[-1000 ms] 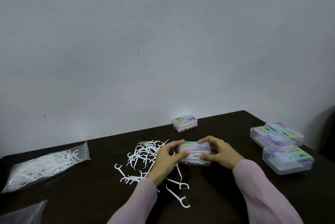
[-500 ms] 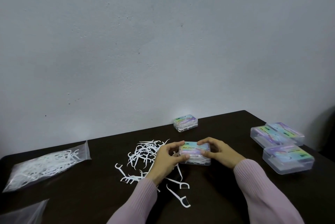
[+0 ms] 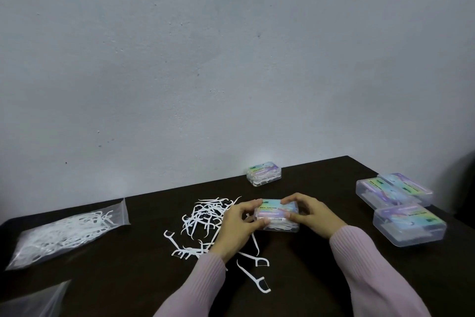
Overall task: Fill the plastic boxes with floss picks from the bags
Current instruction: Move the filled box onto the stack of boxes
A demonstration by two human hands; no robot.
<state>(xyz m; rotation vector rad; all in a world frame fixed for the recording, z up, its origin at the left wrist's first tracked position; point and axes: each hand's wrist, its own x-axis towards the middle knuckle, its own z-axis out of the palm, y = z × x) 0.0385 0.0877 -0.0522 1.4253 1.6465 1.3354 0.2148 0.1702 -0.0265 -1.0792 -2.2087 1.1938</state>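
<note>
Box point(image 3: 277, 216): clear rectangular plastic, iridescent label, white picks inside | left hand point(image 3: 237, 226), right hand point(image 3: 312, 215): fingers curled, gripping its ends | table point(image 3: 308, 278) centre

Left hand point(image 3: 237, 224) covers the held box's point(image 3: 277, 216) left end, right hand point(image 3: 309, 214) covers its right end; box label print too small to read past the top line. Left hand and sleeve point(image 3: 195, 288) hide part of the loose floss picks point(image 3: 203, 216). Near-left bag point(image 3: 33, 301) cut off by the bottom edge, contents unclear. Picks in the left bag point(image 3: 69, 232) blur into one white mass. Both forearms cut off at the bottom edge. Far-right dark shape point(image 3: 466, 188) cut by the frame edge, unidentifiable. Three right boxes point(image 3: 408, 224): contents cannot be told.
</note>
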